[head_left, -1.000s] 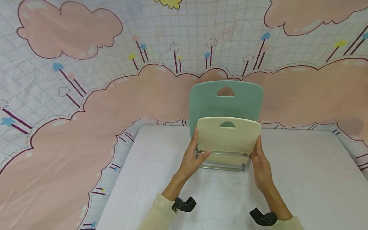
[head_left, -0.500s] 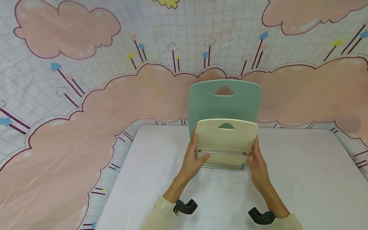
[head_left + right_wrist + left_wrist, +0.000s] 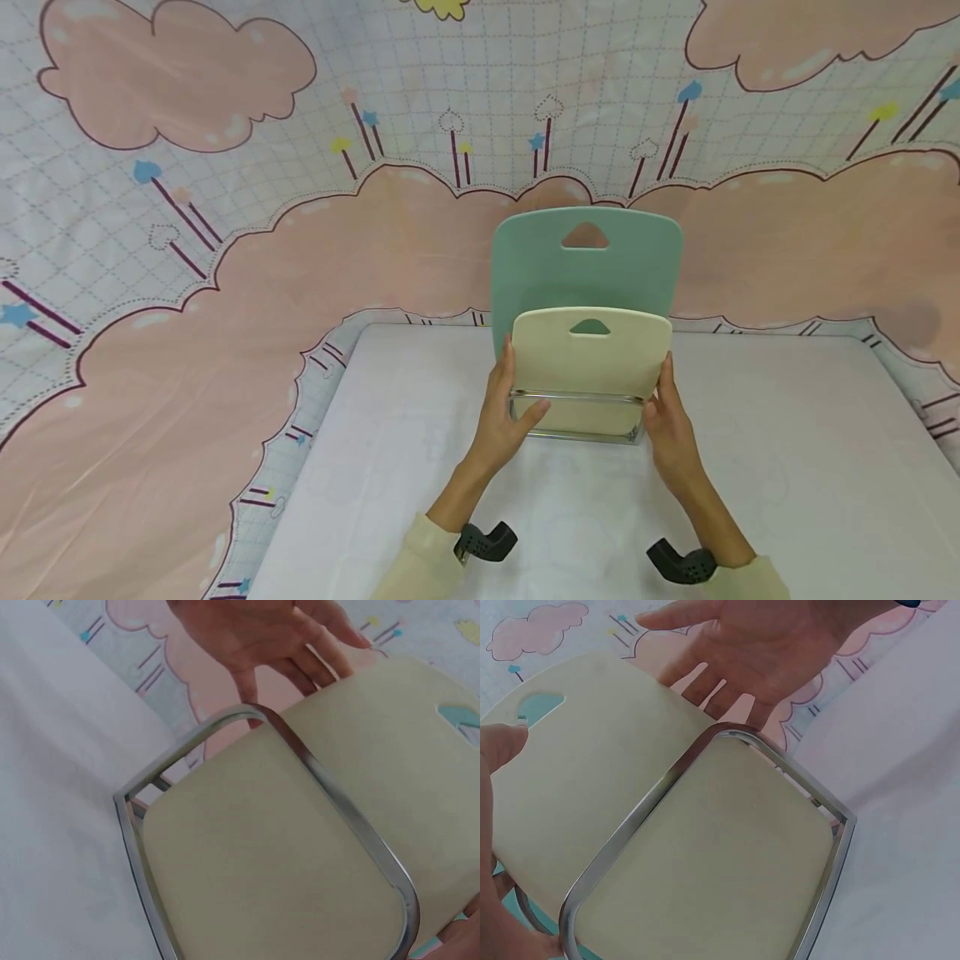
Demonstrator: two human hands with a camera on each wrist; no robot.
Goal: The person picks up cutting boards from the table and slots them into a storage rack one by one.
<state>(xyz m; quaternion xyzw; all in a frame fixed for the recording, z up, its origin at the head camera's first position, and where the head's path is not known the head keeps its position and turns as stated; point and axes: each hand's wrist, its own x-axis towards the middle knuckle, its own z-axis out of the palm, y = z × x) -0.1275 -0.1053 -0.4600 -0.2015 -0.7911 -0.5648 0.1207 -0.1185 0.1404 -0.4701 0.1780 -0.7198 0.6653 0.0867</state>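
A metal rack (image 3: pixel 585 435) stands on the white table and bears a cream cutting board (image 3: pixel 592 350) in front and a larger mint-green cutting board (image 3: pixel 585 279) behind; each board has a cut-out handle hole. At the rack's left side, my left hand (image 3: pixel 497 417) rests against the board and rail with fairly straight fingers, its thumb over the front rail. From the other side my right hand (image 3: pixel 675 433) touches the rack and the cream board's edge. Both wrist views show the cream board (image 3: pixel 682 825) behind the metal rail (image 3: pixel 330 787). In the left wrist view the right hand's (image 3: pixel 765 652) fingers are straight.
The white table (image 3: pixel 787 467) extends around the rack. A patterned backdrop cloth (image 3: pixel 225 375) with clouds hangs behind it and runs along the left side. Black wrist cameras sit on my left wrist (image 3: pixel 487 542) and right wrist (image 3: pixel 682 562).
My right hand has shifted slightly left along with the rack's right side and the cream board, which now sits a bit straighter. The left hand has barely moved.
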